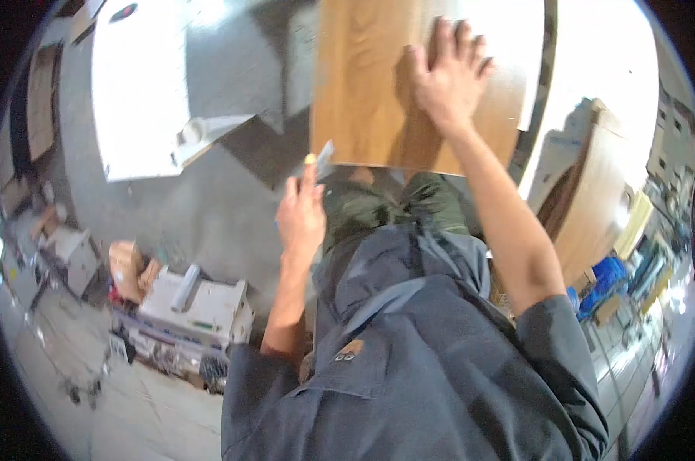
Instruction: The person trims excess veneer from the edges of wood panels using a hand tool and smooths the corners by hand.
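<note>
A wood-grain panel (pixel 359 84) lies in front of me, its near edge above my knees. My right hand (pixel 451 88) rests palm down on it with the fingers spread, casting a shadow to the left. Just off the panel's near left corner, my left hand (pixel 301 219) is closed around a small tool with a yellow end and a pale flat blade (pixel 326 153). The blade points up toward that corner; blur hides its exact kind, and I cannot tell whether it touches the edge.
To the left stands a white board (pixel 140 100) with a tape roll (pixel 191 132) near its corner. Brown boards (pixel 601 192) lean at the right. A white box (pixel 205 303) bearing a rolled sheet and a brown paper bag (pixel 127 265) are at lower left.
</note>
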Available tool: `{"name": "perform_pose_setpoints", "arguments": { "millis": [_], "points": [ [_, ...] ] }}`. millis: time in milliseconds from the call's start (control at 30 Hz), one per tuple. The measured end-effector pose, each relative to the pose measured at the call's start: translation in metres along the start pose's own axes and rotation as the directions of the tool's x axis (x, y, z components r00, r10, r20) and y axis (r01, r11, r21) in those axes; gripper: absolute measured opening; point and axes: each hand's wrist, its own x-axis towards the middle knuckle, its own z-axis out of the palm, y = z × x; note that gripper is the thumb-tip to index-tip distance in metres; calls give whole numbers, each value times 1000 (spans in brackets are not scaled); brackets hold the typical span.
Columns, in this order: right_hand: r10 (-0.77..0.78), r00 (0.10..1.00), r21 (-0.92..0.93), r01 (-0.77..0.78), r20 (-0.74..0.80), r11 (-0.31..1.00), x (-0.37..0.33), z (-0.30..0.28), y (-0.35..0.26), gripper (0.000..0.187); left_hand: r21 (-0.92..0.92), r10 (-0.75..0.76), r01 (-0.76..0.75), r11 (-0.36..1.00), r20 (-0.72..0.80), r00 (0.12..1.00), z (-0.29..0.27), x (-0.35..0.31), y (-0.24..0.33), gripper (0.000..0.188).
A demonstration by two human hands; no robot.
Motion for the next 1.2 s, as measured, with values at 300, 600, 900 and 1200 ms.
{"name": "perform_pose_setpoints", "arguments": {
  "millis": [300, 600, 900, 1200],
  "points": [
    [161, 987, 300, -152, -5, 942, -65, -33, 41, 69, -554, -230, 77, 829, -212, 950, 16, 50, -8, 56],
    [360, 771, 781, -605, 525, 155, -203, -55, 151, 58, -789, -308, 197, 582, 10, 951, 19, 79, -5, 61],
    [226, 882, 900, -434, 413, 51, -167, -46, 161, 71, -800, -341, 296, 521, 123, 932, 3, 80, -7, 66],
    [44, 897, 880, -441, 440, 176, -151, -37, 187, 88, -794, -421, 315, 520, 82, 903, 5, 74, 15, 69]
  ]
}}
